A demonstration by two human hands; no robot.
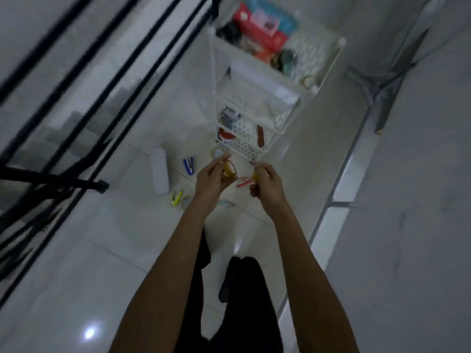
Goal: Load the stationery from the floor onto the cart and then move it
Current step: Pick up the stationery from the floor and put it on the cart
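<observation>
Amber tape roll (pixel 228 171) fills the closed left hand (pixel 212 182); the right hand (pixel 265 186) pinches something yellow, so lower both gently into the white cart (pixel 254 115) just ahead.

Bare forearms without sleeves, black trousers (pixel 244 314), and a dark sock (pixel 225 289) below.

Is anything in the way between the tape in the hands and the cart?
Nothing visible is. The left hand holds a yellowish tape roll and the right hand holds something small and yellow, both just short of the white cart. Only open air lies between them and its lower shelf.
</observation>
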